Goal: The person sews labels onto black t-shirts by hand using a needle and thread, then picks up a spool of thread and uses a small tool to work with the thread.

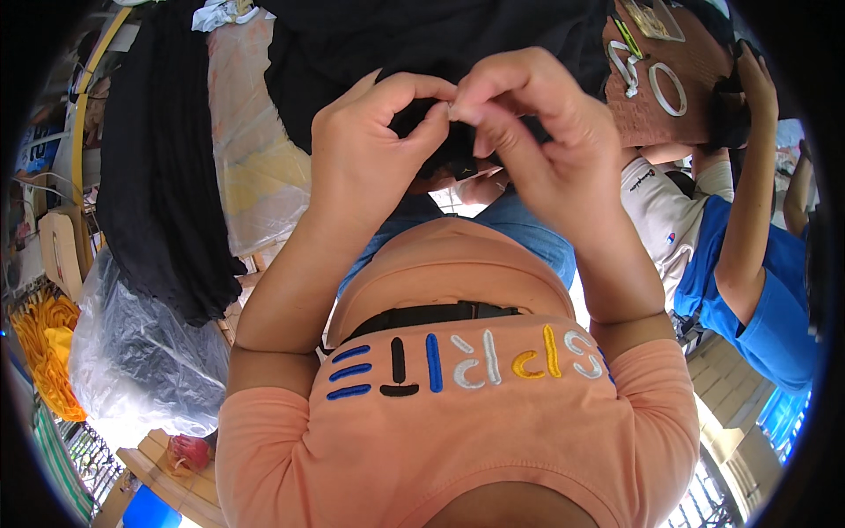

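Note:
In front of my body, thumb and forefinger of my left hand [361, 150] are pinched together. The fingertips of my right hand [554, 128] close in a pinch right against them. A tiny pale bit [452, 112] shows where the fingertips meet, too small to name. Behind and beneath both hands spreads a large black cloth [352, 44], which covers the work surface above my lap.
Long black fabric [163, 158] hangs at the left beside clear plastic sheeting [255, 132]. Below it are a clear plastic bag [141, 352] and orange cloth [44, 348]. On a brown surface [647, 119] at right lie a white ring [667, 89] and green-handled snips [628, 38]. Co-workers' arms [748, 202] reach in there.

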The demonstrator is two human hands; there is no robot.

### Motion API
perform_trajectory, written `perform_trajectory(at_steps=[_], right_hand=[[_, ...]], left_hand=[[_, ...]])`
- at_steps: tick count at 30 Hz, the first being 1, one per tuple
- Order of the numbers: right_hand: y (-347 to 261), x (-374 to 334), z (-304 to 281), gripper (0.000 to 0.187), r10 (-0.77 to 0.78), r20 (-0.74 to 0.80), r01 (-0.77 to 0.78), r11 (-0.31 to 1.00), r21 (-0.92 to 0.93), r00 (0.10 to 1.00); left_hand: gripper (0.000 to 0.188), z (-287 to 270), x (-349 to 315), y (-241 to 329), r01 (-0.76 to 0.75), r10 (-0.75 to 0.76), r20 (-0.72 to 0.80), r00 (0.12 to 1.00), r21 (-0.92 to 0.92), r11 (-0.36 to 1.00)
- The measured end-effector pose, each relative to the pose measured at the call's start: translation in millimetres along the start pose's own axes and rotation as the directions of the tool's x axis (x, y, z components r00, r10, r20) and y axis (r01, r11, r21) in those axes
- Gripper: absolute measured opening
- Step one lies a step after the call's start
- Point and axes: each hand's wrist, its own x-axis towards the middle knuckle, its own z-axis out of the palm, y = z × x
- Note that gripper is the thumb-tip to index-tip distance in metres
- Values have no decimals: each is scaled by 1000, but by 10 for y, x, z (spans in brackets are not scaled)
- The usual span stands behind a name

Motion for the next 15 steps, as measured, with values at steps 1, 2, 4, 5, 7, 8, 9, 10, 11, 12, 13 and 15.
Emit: perform_trajectory(at_steps=[1,2,4,5,7,8,9,10,11,12,13,15], right_hand=[[-19,-5,1,12,-36,46,38,998,-40,998],[-4,5,-9,11,-49,61,52,997,-49,997],[5,16,-34,11,21,35,-22,999,46,999],[11,22,-39,11,57,24,-59,994,94,998],[97,21,-26,12,54,-46,-45,982,182,998],[123,18,-22,12,54,-81,-35,974,225,995],[117,17,-26,12,57,-64,-42,976,214,996],[99,12,-35,11,60,-48,-50,978,203,997],[77,7,-40,11,64,-31,-57,980,191,997],[36,-3,-29,11,75,-17,-71,983,170,997],[-17,-13,-8,11,87,-2,-85,985,149,996],[-19,-9,-8,11,79,-10,-77,987,140,997]], left_hand=[[12,9,14,-3,-35,35,-19,999,10,999],[11,16,24,0,-70,70,-37,997,20,997],[11,19,37,37,-52,51,-47,998,-1,999],[11,17,39,46,-43,42,-52,998,-11,999],[11,38,29,-5,-73,72,-44,996,-19,997],[12,45,24,-22,-88,87,-40,995,-23,996],[12,46,23,-21,-88,87,-50,995,-19,996],[12,47,19,-17,-88,87,-59,994,-14,996],[12,49,16,-13,-88,87,-69,994,-10,996],[13,45,19,-1,-92,93,-64,994,16,996],[14,39,28,16,-96,98,-58,993,43,994],[16,32,33,12,-70,70,-16,997,25,997]])
